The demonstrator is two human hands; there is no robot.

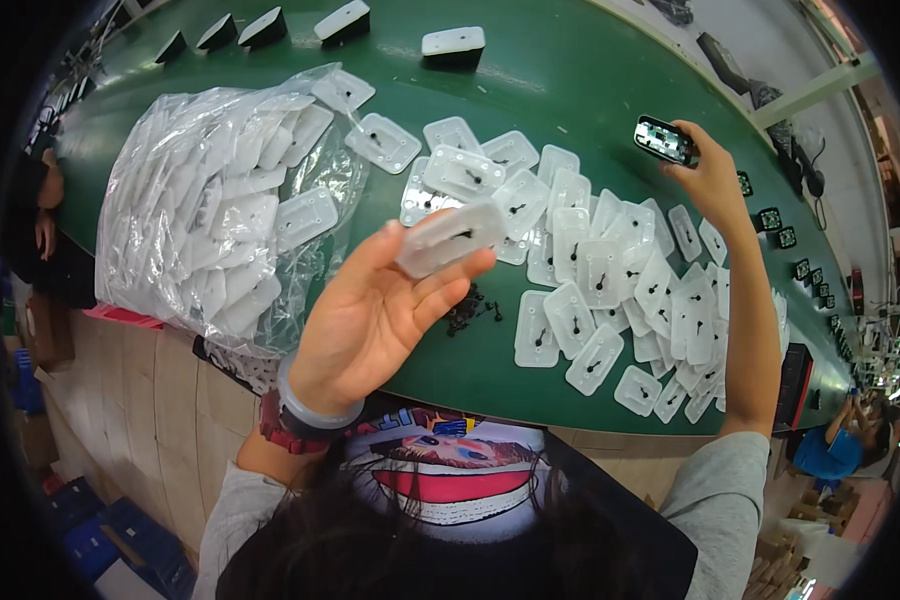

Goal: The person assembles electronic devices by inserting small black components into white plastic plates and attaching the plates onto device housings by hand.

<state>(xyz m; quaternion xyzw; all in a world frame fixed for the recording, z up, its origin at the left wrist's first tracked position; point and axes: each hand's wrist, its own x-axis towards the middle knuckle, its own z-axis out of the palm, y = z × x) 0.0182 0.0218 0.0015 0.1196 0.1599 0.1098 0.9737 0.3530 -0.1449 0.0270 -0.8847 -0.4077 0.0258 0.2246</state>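
Note:
My left hand (355,325) is closed on a white plastic cover (448,245), pinched between thumb and fingers above the table. A small black piece sits in the middle of that cover. Out at the right, my right hand (712,180) grips a black housing (663,140) with a circuit board showing inside. Between my arms lies a loose pile of similar white covers (598,270), many with a small black piece on them. Several small black parts (467,312) are heaped beside my left fingers.
A clear plastic bag (185,200) full of white covers lies at left. Along the green table's (560,75) far edge stand several black housings, one with a white cover (453,42) on top. Small circuit boards (770,219) line the right edge. Other people are at both sides.

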